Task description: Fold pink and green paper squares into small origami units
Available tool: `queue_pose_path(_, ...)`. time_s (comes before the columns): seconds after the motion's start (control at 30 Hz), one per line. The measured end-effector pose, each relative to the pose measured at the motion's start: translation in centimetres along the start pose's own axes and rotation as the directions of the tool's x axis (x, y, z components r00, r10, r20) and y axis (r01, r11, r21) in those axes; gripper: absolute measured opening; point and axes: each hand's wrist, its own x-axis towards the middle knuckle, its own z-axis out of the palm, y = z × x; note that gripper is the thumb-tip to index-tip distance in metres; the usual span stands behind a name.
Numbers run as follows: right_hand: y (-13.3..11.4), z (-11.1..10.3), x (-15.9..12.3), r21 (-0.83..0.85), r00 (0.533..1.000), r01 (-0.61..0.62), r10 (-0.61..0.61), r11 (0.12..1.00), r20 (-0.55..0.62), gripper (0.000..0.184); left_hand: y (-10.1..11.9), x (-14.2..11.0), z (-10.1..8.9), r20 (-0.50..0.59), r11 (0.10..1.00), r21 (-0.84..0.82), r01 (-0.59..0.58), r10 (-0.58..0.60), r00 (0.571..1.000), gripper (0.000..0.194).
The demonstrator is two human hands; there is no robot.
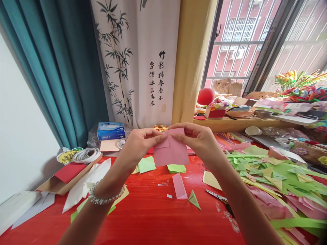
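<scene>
A square sheet of pink paper (173,154) is held up above the red table (143,211). My left hand (144,141) pinches its upper left part, where a smaller flap or second piece of pink paper shows. At the upper right, my right hand (196,136) grips it between thumb and fingers. The two thumbs nearly meet near the top edge. Below lie a pink paper strip (179,186), a folded green paper triangle (195,200), a stack of light green paper (146,165) and a stack of yellow-green paper (176,168).
Scissors (217,196) lie by my right forearm. A pile of folded green and yellow pieces (265,170) covers the right side. At left are a cardboard tray (61,183), white tape rolls (87,154) and a blue tissue box (111,131). A cluttered windowsill (212,125) stands behind.
</scene>
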Motion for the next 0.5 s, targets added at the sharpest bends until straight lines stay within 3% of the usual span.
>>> queue_pose_path(0.13,-0.23,0.03,-0.46,-0.26,0.961,0.246,-0.269,0.934,-0.056,0.021,0.3,-0.07,-0.2,-0.064,0.998,-0.063,0.028,-0.033,0.997,0.02)
queue_pose_path(0.2,-0.41,-0.01,-0.65,-0.392,0.909,0.385,-0.417,0.836,0.003,0.023,0.49,-0.11,-0.35,-0.067,0.992,-0.111,0.066,-0.074,0.995,0.02)
queue_pose_path(0.27,-0.59,-0.06,-0.73,-0.414,0.881,0.453,-0.467,0.789,0.074,0.023,0.65,-0.17,-0.51,-0.043,0.986,-0.137,0.093,-0.1,0.994,0.021)
queue_pose_path(0.37,-0.82,-0.09,-0.67,-0.309,0.913,0.405,-0.397,0.861,0.091,0.02,0.79,-0.31,-0.73,-0.008,0.987,-0.126,0.097,-0.099,0.995,0.019)
queue_pose_path(0.5,-0.97,-0.08,-0.55,-0.029,0.991,0.132,-0.131,0.991,0.028,0.017,0.89,-0.48,-0.89,0.021,0.988,-0.116,0.102,-0.1,0.995,0.018)
